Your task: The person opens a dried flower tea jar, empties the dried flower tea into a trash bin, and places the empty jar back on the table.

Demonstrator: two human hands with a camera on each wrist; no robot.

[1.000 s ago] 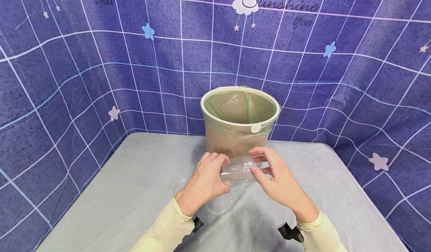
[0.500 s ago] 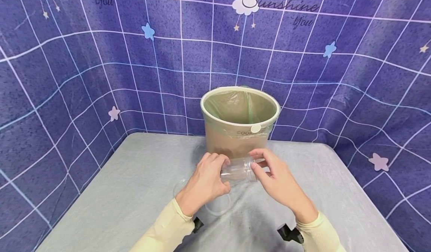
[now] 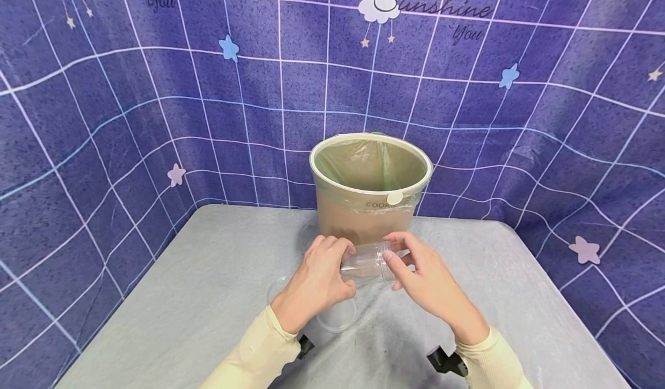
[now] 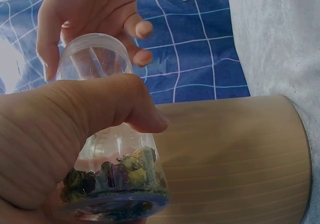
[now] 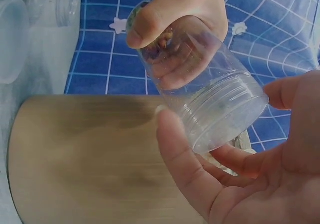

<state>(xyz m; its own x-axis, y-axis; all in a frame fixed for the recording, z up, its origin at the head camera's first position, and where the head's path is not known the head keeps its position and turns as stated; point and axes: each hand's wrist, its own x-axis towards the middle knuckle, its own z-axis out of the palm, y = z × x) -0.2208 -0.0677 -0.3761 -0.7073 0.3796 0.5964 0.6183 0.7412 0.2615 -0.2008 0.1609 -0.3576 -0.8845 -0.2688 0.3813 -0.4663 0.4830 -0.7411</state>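
Note:
My left hand [image 3: 317,279] grips a clear plastic jar [image 3: 362,262], tilted onto its side in front of the bin. Dried flower buds and leaves [image 4: 127,176] lie at the jar's base in the left wrist view. Around the other end, the fingers of my right hand [image 3: 431,282] curl at the clear ridged lid [image 5: 227,116]. Its thumb and a finger sit right at opposite edges of that lid, with more fingers beyond it. Part of the jar's body is hidden by my left hand.
A beige bin [image 3: 363,219] with a white rim and a clear liner stands behind my hands. On the grey table [image 3: 223,262] lie a round clear lid [image 5: 12,41] and another clear container [image 5: 55,3]. A blue gridded curtain [image 3: 260,146] hangs around the table.
My right hand's fingers have shifted and curled slightly around the lid end, the thumb moving a little to the left. My left hand and the jar have stayed almost in place.

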